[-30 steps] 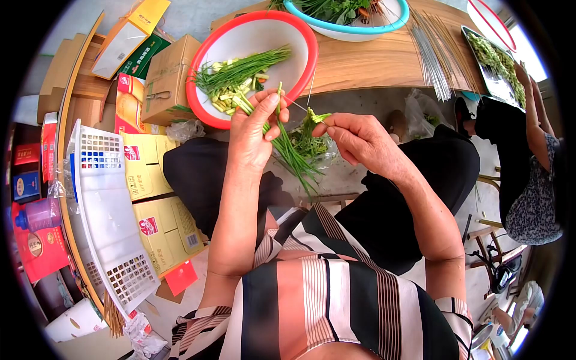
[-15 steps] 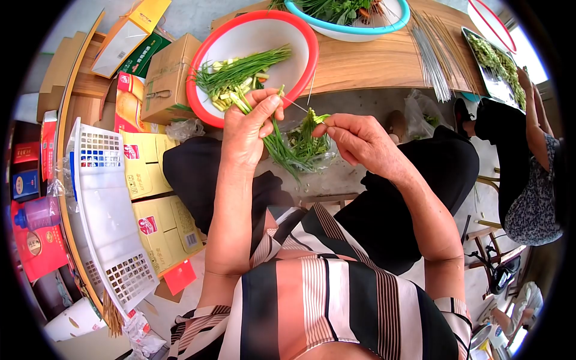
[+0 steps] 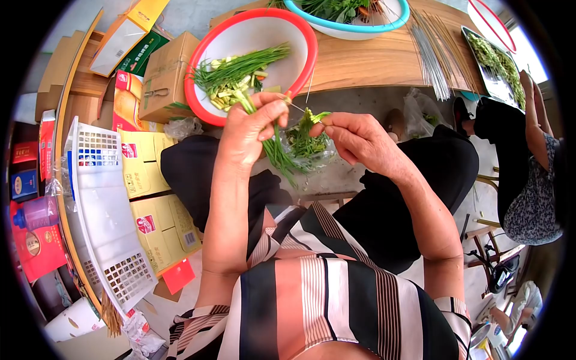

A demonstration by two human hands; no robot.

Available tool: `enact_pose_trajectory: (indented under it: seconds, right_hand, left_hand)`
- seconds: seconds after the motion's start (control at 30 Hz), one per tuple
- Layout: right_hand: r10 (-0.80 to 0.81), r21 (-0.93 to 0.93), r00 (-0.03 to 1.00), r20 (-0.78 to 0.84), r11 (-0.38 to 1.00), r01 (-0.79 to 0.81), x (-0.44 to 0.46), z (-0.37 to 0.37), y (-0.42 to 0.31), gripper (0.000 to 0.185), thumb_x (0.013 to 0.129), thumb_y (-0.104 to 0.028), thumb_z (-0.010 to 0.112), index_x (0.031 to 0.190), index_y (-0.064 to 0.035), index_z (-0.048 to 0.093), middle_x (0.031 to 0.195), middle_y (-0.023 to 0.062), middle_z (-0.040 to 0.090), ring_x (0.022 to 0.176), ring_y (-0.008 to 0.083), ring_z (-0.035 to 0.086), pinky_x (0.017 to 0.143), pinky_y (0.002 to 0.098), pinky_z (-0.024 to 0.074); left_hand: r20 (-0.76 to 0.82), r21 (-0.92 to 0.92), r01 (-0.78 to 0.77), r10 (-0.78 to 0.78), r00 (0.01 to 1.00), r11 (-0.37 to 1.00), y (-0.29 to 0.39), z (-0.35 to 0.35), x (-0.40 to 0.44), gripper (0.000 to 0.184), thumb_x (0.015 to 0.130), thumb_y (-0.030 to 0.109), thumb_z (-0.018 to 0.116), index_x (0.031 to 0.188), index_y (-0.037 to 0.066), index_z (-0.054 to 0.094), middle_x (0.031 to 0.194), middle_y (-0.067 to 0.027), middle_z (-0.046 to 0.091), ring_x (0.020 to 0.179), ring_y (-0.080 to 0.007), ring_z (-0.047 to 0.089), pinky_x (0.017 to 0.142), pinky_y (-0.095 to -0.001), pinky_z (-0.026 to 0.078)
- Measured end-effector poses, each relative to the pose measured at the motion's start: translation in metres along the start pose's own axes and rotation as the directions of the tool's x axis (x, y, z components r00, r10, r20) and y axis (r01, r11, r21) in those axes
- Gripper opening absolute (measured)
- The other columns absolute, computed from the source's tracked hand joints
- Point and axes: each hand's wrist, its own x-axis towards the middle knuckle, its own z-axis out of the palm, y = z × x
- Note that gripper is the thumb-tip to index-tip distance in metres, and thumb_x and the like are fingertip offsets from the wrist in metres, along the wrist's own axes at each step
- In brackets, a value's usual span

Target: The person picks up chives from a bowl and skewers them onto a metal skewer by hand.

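Note:
Long green stems (image 3: 276, 151) hang down from my left hand (image 3: 245, 133), whose fingers are closed around them, thumb and forefinger pinched at the top. My right hand (image 3: 359, 139) pinches a thin skewer with greens threaded on it (image 3: 309, 116); its tip points up-left to my left fingertips. Behind my left hand stands a white basin with a red rim (image 3: 311, 42), holding a bundle of thin green stalks (image 3: 243, 67) and cut pale green pieces (image 3: 227, 96). Below the skewer, more greens (image 3: 305, 141) lie in a clear plastic bag.
A blue-rimmed basin of leafy greens (image 3: 393, 27) and loose skewers (image 3: 433, 60) are on the wooden table (image 3: 360, 63). A tray of greens (image 3: 495, 69) is at the right, beside another person (image 3: 528, 204). Cardboard boxes (image 3: 168, 78) and a white plastic basket (image 3: 108, 210) stand left.
My left hand has moved left and slightly down with the stems, and its fingertips now meet the skewer's tip. My right hand has barely moved.

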Motion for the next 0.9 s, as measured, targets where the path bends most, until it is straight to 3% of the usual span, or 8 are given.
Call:
enact_pose_trajectory:
  seconds: [0.07,0.23,0.37,0.5,0.57,0.6,0.77,0.9]
  right_hand:
    - [0.016,0.021,1.0,-0.011,1.0,-0.016,0.002,0.001,-0.004,0.023,0.099,-0.016,0.046,0.101,-0.0015,0.064,0.051,-0.0026,0.041,0.046,0.0046,0.038,0.046,0.0233,0.0317]
    - [0.021,0.014,0.998,-0.065,1.0,-0.02,0.006,0.001,0.007,0.023,0.097,-0.016,0.047,0.095,0.0003,0.063,0.051,0.0,0.042,0.047,0.0061,0.04,0.048,0.0257,0.0343]
    - [0.032,0.093,0.973,-0.227,0.996,-0.011,0.013,-0.001,0.016,0.018,0.095,-0.016,0.055,0.095,-0.0003,0.063,0.054,-0.0029,0.044,0.05,0.0046,0.039,0.048,0.0239,0.0335]
    - [0.008,0.129,0.94,-0.341,0.991,0.038,0.016,-0.002,0.021,0.015,0.089,-0.014,0.066,0.096,-0.0012,0.063,0.058,-0.005,0.05,0.054,0.0021,0.039,0.049,0.0216,0.0324]
    - [-0.025,0.117,0.921,-0.388,0.99,0.076,0.016,0.001,0.018,0.016,0.086,-0.014,0.068,0.096,-0.0014,0.064,0.06,-0.0048,0.052,0.056,0.0012,0.039,0.049,0.0208,0.0318]
    - [-0.031,0.109,0.92,-0.39,0.991,0.079,0.017,0.0,0.018,0.016,0.086,-0.013,0.068,0.096,-0.0015,0.064,0.06,-0.005,0.053,0.056,0.0011,0.039,0.049,0.0207,0.0319]
    - [-0.07,0.118,0.907,-0.416,0.985,0.13,0.019,-0.001,0.02,0.012,0.085,-0.011,0.067,0.093,-0.002,0.064,0.06,-0.0057,0.053,0.055,0.0007,0.039,0.048,0.02,0.0309]
    - [-0.005,0.184,0.914,-0.406,0.979,0.087,0.016,-0.005,0.019,0.008,0.086,-0.011,0.065,0.089,-0.0036,0.063,0.061,-0.0069,0.053,0.054,-0.0003,0.038,0.048,0.0188,0.0296]
  left_hand:
    - [0.096,0.035,0.055,-0.058,0.994,0.998,-0.008,0.009,-0.002,0.016,0.086,0.01,0.067,0.098,0.0,0.063,0.08,-0.0061,0.062,0.067,-0.0089,0.057,0.045,-0.0147,0.032]
    - [0.035,0.144,0.006,-0.011,0.999,0.99,-0.019,0.02,0.003,0.015,0.088,0.01,0.066,0.098,-0.001,0.063,0.079,-0.0027,0.061,0.066,-0.0054,0.054,0.043,-0.0148,0.029]
    - [-0.058,0.337,-0.182,0.214,0.975,0.924,-0.041,0.022,0.015,0.011,0.09,0.01,0.065,0.097,0.002,0.065,0.082,0.0033,0.059,0.072,-0.0027,0.05,0.06,-0.0175,0.038]
    - [-0.039,0.51,-0.152,0.199,0.979,0.847,-0.048,0.036,0.015,0.016,0.083,0.01,0.069,0.093,-0.001,0.064,0.078,-0.0049,0.061,0.074,-0.0115,0.057,0.069,-0.0278,0.046]
    - [0.034,0.662,-0.269,0.331,0.943,0.7,-0.047,0.046,0.014,0.019,0.083,0.013,0.069,0.093,-0.003,0.062,0.084,-0.0127,0.062,0.077,-0.0222,0.061,0.07,-0.0335,0.047]
    - [0.04,0.663,-0.241,0.287,0.957,0.709,-0.042,0.052,0.011,0.023,0.083,0.015,0.069,0.095,-0.002,0.061,0.088,-0.0175,0.061,0.081,-0.0312,0.061,0.072,-0.038,0.047]
    - [0.091,0.736,-0.264,0.295,0.951,0.623,-0.043,0.058,0.009,0.023,0.085,0.015,0.066,0.101,0.0,0.061,0.088,-0.0163,0.061,0.079,-0.0326,0.06,0.071,-0.0389,0.047]
    - [0.143,0.629,-0.253,0.21,0.967,0.736,-0.041,0.05,0.008,0.024,0.091,0.017,0.061,0.107,0.0,0.061,0.089,-0.0121,0.061,0.081,-0.0225,0.06,0.072,-0.035,0.047]
